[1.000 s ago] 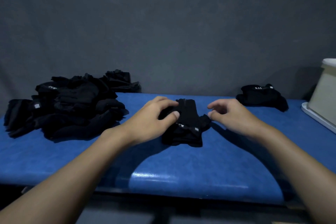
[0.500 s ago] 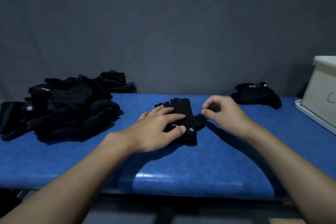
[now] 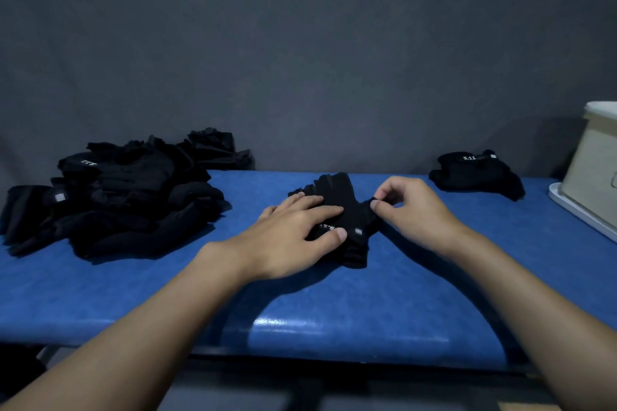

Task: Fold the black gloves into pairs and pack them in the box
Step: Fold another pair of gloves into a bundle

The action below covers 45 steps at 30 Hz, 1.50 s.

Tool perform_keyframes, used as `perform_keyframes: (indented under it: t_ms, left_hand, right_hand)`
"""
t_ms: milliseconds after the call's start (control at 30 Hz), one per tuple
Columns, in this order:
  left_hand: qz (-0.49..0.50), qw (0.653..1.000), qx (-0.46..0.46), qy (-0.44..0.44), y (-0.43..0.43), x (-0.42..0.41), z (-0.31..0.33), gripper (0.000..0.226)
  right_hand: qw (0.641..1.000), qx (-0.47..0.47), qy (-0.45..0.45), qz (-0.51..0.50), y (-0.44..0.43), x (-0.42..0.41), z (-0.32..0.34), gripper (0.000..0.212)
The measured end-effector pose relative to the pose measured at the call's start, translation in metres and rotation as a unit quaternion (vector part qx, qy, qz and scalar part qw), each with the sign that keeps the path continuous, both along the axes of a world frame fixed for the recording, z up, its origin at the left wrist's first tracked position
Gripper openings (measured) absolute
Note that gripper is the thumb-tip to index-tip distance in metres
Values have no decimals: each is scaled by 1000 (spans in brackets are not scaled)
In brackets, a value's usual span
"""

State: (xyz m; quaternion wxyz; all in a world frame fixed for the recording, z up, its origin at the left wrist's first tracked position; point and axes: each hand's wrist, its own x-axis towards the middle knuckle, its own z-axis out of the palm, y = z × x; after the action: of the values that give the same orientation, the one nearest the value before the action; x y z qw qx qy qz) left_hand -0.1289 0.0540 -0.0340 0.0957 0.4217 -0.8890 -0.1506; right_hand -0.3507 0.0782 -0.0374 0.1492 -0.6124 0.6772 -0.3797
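Near the middle of the blue padded surface (image 3: 300,310), found a stacked pair of black fabric gloves (image 3: 354,220) pinned flat under the left hand (image 3: 293,237), fingers straight and spread across the top. Saw the right hand (image 3: 414,210) pinching a tab of that pair at its right side between thumb and forefinger, other fingers curled. Noted a large loose heap of black gloves (image 3: 133,197) toward the left edge and one folded black pair (image 3: 477,173) by the far right corner, near the tall beige box (image 3: 597,170) standing on a white tray (image 3: 574,210) at the right edge. Could not see into the box.

Judged the risks thus: could drag the upper glove off the lower by pulling sideways against too light a press, spoiling the alignment; could lose the fold on release, soft fabric rarely keeping a crease; could mismatch black on black in such dim light.

Read "5.11" in white on the folded black pair. Made out white lettering, upside down and partly under the left thumb, plus a small pale square patch on the pinned pair; probably the same mark. Found the heap's white marks too small to read.
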Motion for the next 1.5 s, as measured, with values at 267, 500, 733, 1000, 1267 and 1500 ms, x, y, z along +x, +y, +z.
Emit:
perform_keyframes:
  t_ms: [267, 500, 733, 1000, 1267, 1500]
  left_hand:
    - [0, 1000, 2, 7, 1, 0, -1, 54]
    - [35, 992, -12, 124, -9, 1, 4, 55]
    - [33, 999, 7, -30, -16, 11, -3, 65]
    - [31, 997, 20, -64, -18, 11, -6, 67]
    - [26, 997, 22, -65, -19, 13, -6, 67]
    - [29, 997, 21, -71, -19, 14, -4, 67]
  right_hand:
    - [993, -60, 80, 68, 5, 10, -1, 23]
    - [979, 4, 122, 162, 12, 21, -3, 64]
    - [961, 108, 204, 154, 12, 12, -4, 64]
    - [959, 117, 200, 161, 10, 11, -4, 66]
    - [969, 86, 158, 171, 12, 14, -4, 54]
    - [974, 76, 134, 165, 13, 14, -5, 56]
